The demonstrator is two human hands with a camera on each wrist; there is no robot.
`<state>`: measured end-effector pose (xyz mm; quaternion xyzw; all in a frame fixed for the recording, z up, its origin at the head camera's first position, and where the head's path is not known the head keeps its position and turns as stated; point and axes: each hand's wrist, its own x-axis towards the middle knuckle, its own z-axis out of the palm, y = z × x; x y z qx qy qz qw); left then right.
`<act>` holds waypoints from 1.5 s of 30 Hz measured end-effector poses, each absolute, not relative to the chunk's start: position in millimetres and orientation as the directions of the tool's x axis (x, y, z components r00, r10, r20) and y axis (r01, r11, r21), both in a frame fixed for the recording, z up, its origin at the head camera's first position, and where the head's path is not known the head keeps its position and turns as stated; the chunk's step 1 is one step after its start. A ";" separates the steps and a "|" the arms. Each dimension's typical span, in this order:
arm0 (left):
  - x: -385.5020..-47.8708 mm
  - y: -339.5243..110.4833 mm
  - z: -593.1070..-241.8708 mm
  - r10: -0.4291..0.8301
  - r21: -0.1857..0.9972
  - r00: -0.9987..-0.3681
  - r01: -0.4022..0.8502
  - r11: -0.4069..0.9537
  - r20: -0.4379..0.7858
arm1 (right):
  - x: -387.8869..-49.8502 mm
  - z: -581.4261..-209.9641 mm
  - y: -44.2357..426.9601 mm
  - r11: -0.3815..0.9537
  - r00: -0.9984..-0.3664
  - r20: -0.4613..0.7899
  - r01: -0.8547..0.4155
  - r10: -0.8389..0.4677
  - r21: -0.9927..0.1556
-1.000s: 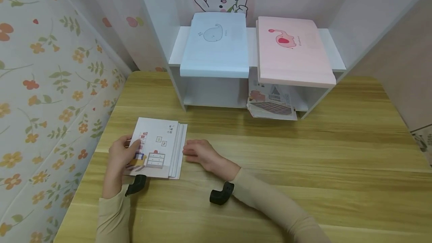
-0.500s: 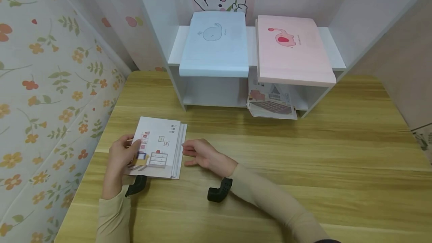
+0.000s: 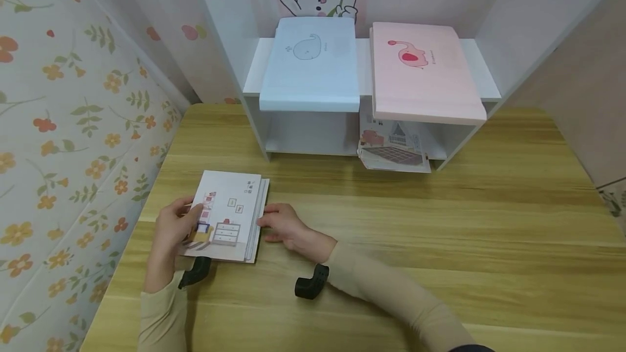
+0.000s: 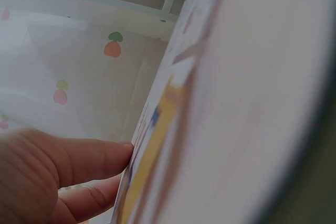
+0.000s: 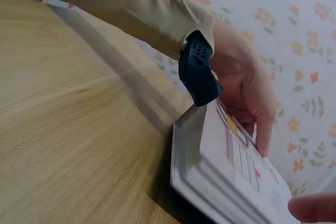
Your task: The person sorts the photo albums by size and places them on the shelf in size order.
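Note:
A stack of thin white books (image 3: 227, 194), its top cover drawn with a dresser and framed pictures, lies at the table's left. The left hand (image 3: 175, 224) grips its left edge, thumb on the cover and fingers beneath, as the left wrist view also shows. At the opposite edge, the right hand (image 3: 288, 228) pinches the books, its thumb over the lower covers and other fingers partly hidden. In the right wrist view the books (image 5: 236, 177) sit slightly staggered, with dark shadow under their near edge; one right fingertip (image 5: 315, 207) shows at the corner.
A white shelf unit (image 3: 251, 77) stands at the back of the wooden table (image 3: 391, 265). On it lie a blue whale-print book (image 3: 313, 77) and a pink elephant-print book (image 3: 430, 88). Beneath, a white booklet (image 3: 396, 148) juts from the lower compartment. Floral cloth (image 3: 93, 178) borders the left.
The right hand has moved slightly left, from beside the stack onto its right edge. The books' right edges have drawn closer together. The left hand has kept its hold.

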<state>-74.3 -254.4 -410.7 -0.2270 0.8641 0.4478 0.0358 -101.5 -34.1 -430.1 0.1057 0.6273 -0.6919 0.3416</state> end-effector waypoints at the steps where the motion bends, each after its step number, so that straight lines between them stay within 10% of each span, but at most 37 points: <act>1: -74.4 -254.0 -411.0 -0.360 0.761 -0.893 -0.427 0.488 -0.270 | -100.6 -429.5 -34.2 0.029 -0.753 -0.567 0.593 -0.334 -0.805; 45: -75.1 -214.8 -392.0 -0.165 0.878 -0.956 -0.288 0.382 -0.242 | -85.4 -407.3 32.1 0.097 -0.929 -0.200 0.179 -0.312 -0.979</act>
